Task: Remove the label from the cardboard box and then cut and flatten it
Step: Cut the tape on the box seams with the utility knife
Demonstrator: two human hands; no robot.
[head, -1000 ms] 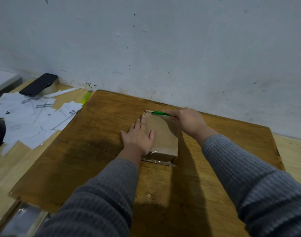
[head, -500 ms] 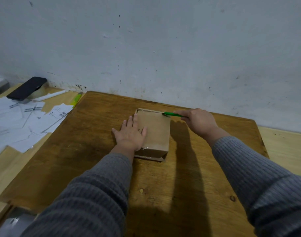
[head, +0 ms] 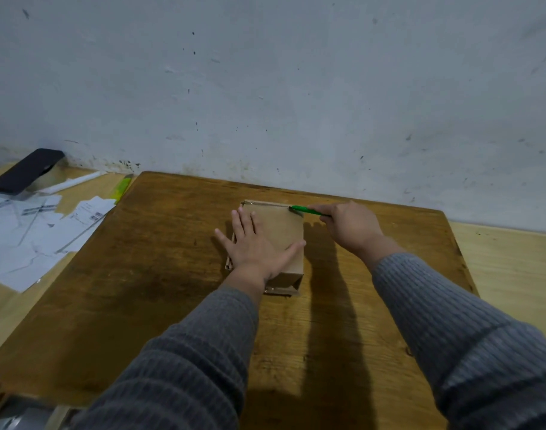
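A small brown cardboard box (head: 281, 225) stands on a dark wooden board (head: 159, 268) near the wall. My left hand (head: 253, 246) lies flat on the box's top with fingers spread, pressing it down. My right hand (head: 349, 228) grips a green cutter (head: 305, 210) whose tip touches the box's far right top corner. A loose flap shows under the box's near end. No label is visible on the box faces I see.
Left of the board lie several white paper labels (head: 32, 234), a black phone (head: 24, 170) on a small stand, a white stick and a yellow-green cutter (head: 122, 187). A stained white wall (head: 296, 88) runs close behind. Light wooden tabletop (head: 507, 268) extends to the right.
The cutter's tip has gone from the box's far left corner along the far top edge to its right corner. My left hand has spread wider over the top.
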